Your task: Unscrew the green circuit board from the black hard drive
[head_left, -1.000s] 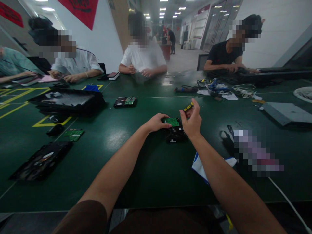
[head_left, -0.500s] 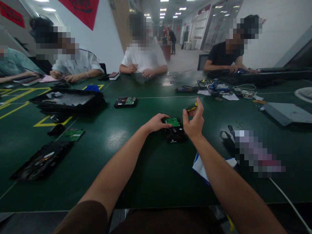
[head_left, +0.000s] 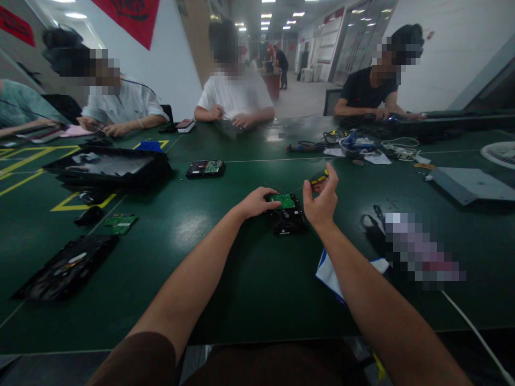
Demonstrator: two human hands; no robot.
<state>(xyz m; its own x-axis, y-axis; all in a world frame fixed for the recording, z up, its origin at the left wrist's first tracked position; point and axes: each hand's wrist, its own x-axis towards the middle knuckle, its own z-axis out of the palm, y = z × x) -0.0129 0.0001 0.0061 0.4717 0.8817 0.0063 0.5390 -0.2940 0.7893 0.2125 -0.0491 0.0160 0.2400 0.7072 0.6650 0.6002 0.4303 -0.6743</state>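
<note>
A black hard drive [head_left: 288,222] with a green circuit board [head_left: 284,201] lies on the table in front of me. My left hand [head_left: 259,202] grips its left side, the thumb resting on the board's edge and the other fingers partly hidden behind. To the right of the drive, my right hand [head_left: 322,199] holds a screwdriver [head_left: 321,177] by its black and yellow handle. The thin shaft slants down leftward towards the board; whether the tip touches it I cannot tell.
Another hard drive [head_left: 205,169] lies further off. On the left are black trays [head_left: 108,166], a loose green board [head_left: 120,222] and a black cover [head_left: 66,267]. A white and blue cloth [head_left: 330,276], cables [head_left: 358,145] and a grey metal box [head_left: 470,185] are on the right. Several people sit opposite.
The view has shifted slightly. The screwdriver has tilted a little in my right hand, and its shaft now shows. My left hand stays on the hard drive.
</note>
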